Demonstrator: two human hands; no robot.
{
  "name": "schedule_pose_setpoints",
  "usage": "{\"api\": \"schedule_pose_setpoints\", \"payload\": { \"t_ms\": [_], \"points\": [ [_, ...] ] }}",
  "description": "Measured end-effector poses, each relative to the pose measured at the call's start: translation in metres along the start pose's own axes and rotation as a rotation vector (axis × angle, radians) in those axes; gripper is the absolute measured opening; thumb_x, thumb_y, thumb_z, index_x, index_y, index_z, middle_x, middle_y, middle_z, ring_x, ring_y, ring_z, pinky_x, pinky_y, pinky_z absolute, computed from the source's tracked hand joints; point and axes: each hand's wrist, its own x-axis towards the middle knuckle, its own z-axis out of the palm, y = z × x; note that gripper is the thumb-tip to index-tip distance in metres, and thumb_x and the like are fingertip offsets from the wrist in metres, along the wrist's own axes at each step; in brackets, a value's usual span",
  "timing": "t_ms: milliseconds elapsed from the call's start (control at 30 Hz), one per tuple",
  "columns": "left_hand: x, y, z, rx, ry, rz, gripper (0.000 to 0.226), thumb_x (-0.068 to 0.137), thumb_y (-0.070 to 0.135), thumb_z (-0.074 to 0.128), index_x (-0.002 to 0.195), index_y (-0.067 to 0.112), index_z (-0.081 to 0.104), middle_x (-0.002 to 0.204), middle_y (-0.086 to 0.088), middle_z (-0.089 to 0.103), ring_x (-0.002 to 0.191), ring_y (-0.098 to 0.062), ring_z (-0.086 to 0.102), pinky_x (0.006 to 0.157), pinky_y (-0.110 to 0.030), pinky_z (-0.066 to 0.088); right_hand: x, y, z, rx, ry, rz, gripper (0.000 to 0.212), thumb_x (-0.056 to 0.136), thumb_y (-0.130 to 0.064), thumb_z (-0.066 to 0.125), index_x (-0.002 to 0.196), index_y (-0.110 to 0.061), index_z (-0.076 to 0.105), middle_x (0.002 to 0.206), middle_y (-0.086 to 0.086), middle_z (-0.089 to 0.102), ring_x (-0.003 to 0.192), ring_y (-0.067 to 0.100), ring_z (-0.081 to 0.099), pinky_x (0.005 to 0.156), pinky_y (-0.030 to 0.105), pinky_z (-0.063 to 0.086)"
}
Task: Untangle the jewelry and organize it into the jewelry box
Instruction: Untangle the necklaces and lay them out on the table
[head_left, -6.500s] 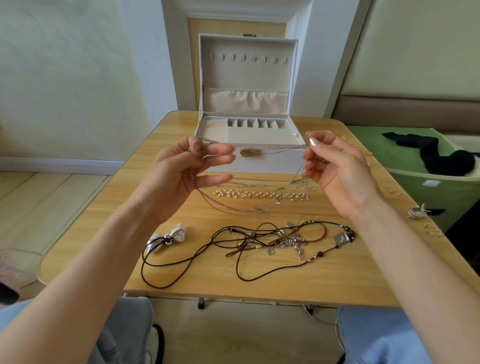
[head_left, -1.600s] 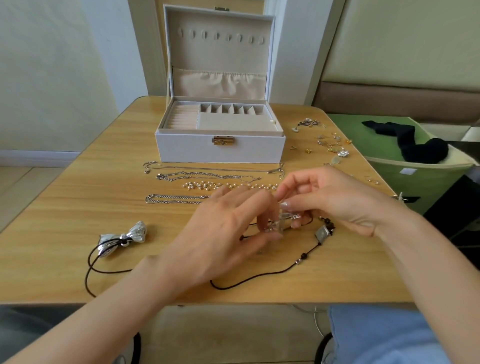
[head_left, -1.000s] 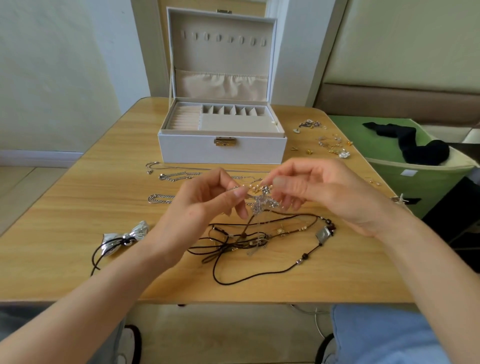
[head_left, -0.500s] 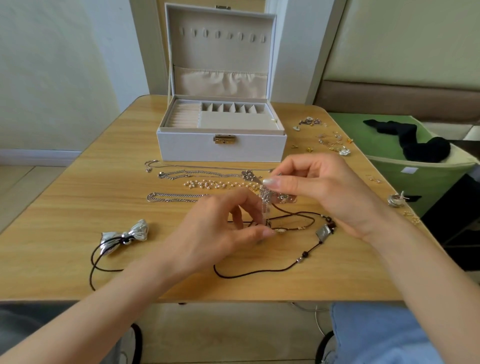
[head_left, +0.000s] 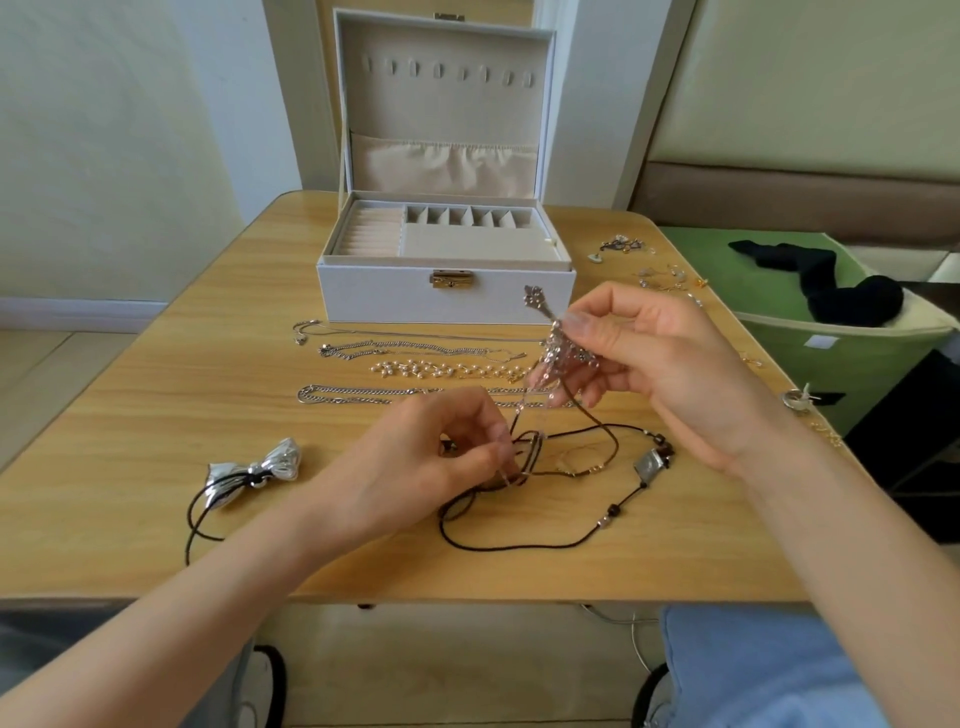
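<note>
Lowest in the frame we see blue-clad knees (head_left: 769, 670) below the near edge of the wooden table (head_left: 156, 415). On the table just beyond that edge, a tangle of dark cord necklaces (head_left: 519, 545) loops across the centre. It carries small beads and a square metallic pendant (head_left: 650, 462) right of centre. At lower left a silver bow pendant (head_left: 254, 470) lies on its own dark cord, apart from the tangle.

The left hand (head_left: 415, 467) sits low over the table at centre, fingers curled, its fingertips pinching the cords where they bunch together. Up and to the right, the right hand (head_left: 660, 369) is lifted off the table. Its thumb and forefinger nip a silver beaded cluster (head_left: 558, 353), from which a thin ornate piece sticks up toward the box front. A cord runs from this cluster down to the tangle, so the pieces are not yet separated.

Behind the hands, several chains lie straightened in rows: a silver link chain (head_left: 358, 395), then a pearl strand (head_left: 447, 370), then two finer silver chains (head_left: 405, 347). Beyond them stands the white jewelry box (head_left: 447, 293), lid upright; we can make out no jewelry in its compartments.

To the right of the box, small earrings (head_left: 660, 270) are scattered, and a silver ring (head_left: 795, 399) rests near the table's right edge. Past that edge, at right, black fabric (head_left: 831, 286) lies on a green bin (head_left: 810, 358).
</note>
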Motion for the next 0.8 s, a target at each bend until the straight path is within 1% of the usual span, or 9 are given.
{"api": "schedule_pose_setpoints", "payload": {
  "t_ms": [100, 200, 267, 400, 533, 600, 667, 733, 800],
  "points": [
    [-0.002, -0.004, -0.002, 0.092, -0.029, -0.016, 0.010, 0.085, 0.017, 0.066, 0.079, 0.023, 0.061, 0.073, 0.017, 0.062, 0.063, 0.001, 0.051, 0.059, -0.010, 0.037, 0.000, 0.000, -0.002, -0.005, 0.022, -0.003, 0.011, 0.090, -0.016, 0.053, 0.089, -0.005, 0.054, 0.067, 0.008, 0.069, 0.062, 0.023, 0.065, 0.053, 0.025, 0.047],
    [-0.004, -0.004, -0.005, 0.184, -0.071, -0.005, 0.014, 0.081, 0.018, 0.070, 0.085, 0.027, 0.060, 0.079, 0.017, 0.062, 0.071, -0.002, 0.053, 0.060, -0.009, 0.038, 0.001, 0.001, -0.002, -0.006, 0.060, 0.005, 0.009, 0.092, -0.014, 0.052, 0.087, -0.007, 0.055, 0.058, 0.002, 0.059, 0.057, 0.018, 0.062, 0.053, 0.024, 0.046],
    [-0.004, -0.006, -0.006, 0.255, -0.084, 0.021, 0.018, 0.081, 0.018, 0.071, 0.086, 0.031, 0.059, 0.083, 0.016, 0.060, 0.076, -0.006, 0.054, 0.062, -0.012, 0.040, 0.001, 0.001, -0.002, 0.009, 0.075, 0.018, 0.009, 0.092, -0.014, 0.051, 0.085, -0.010, 0.053, 0.053, 0.001, 0.053, 0.050, 0.016, 0.056, 0.046, 0.020, 0.041],
    [-0.003, -0.010, -0.006, 0.366, -0.099, 0.044, 0.009, 0.082, 0.028, 0.070, 0.088, 0.030, 0.063, 0.081, 0.017, 0.056, 0.075, -0.006, 0.052, 0.068, -0.025, 0.045, 0.003, 0.001, -0.004, 0.000, 0.079, 0.045, 0.010, 0.089, -0.020, 0.055, 0.082, -0.013, 0.054, 0.050, -0.003, 0.047, 0.041, 0.012, 0.039, 0.038, 0.018, 0.030],
    [-0.005, -0.010, -0.009, 0.301, -0.103, 0.017, 0.009, 0.082, 0.041, 0.066, 0.088, 0.035, 0.063, 0.074, 0.012, 0.058, 0.072, -0.005, 0.051, 0.059, -0.016, 0.039, 0.005, 0.001, -0.005, -0.093, 0.092, 0.019, 0.010, 0.086, -0.021, 0.060, 0.084, -0.011, 0.060, 0.052, -0.001, 0.054, 0.040, 0.012, 0.037, 0.034, 0.017, 0.028],
    [-0.006, -0.011, -0.010, 0.295, -0.099, 0.030, 0.027, 0.082, 0.055, 0.055, 0.100, 0.036, 0.063, 0.068, 0.011, 0.055, 0.066, -0.003, 0.050, 0.055, -0.014, 0.035, 0.006, 0.003, -0.004, -0.127, 0.079, 0.019, 0.009, 0.086, -0.020, 0.061, 0.084, -0.011, 0.062, 0.055, 0.002, 0.059, 0.042, 0.017, 0.036, 0.036, 0.016, 0.029],
    [-0.007, -0.013, -0.012, 0.312, -0.087, 0.062, 0.035, 0.083, 0.061, 0.048, 0.105, 0.037, 0.061, 0.063, 0.013, 0.052, 0.060, -0.005, 0.048, 0.052, -0.015, 0.032, 0.007, 0.005, -0.002, -0.137, 0.045, 0.038, 0.008, 0.084, -0.020, 0.062, 0.083, -0.012, 0.062, 0.058, 0.006, 0.063, 0.042, 0.016, 0.037, 0.037, 0.014, 0.030],
    [-0.007, -0.015, -0.012, 0.343, -0.082, 0.068, 0.033, 0.081, 0.063, 0.053, 0.101, 0.038, 0.062, 0.066, 0.019, 0.052, 0.059, -0.005, 0.048, 0.052, -0.016, 0.032, 0.007, 0.007, 0.001, -0.154, -0.006, 0.061, 0.008, 0.084, -0.019, 0.063, 0.084, -0.011, 0.061, 0.062, 0.007, 0.065, 0.041, 0.013, 0.038, 0.037, 0.013, 0.031],
    [-0.007, -0.016, -0.013, 0.376, -0.082, 0.075, 0.027, 0.077, 0.060, 0.059, 0.091, 0.038, 0.062, 0.064, 0.018, 0.053, 0.061, -0.004, 0.049, 0.052, -0.016, 0.034, 0.007, 0.010, 0.003, -0.185, -0.050, 0.076, 0.007, 0.085, -0.017, 0.063, 0.087, -0.010, 0.062, 0.064, 0.007, 0.067, 0.042, 0.012, 0.040, 0.038, 0.012, 0.032]
  ]
}}
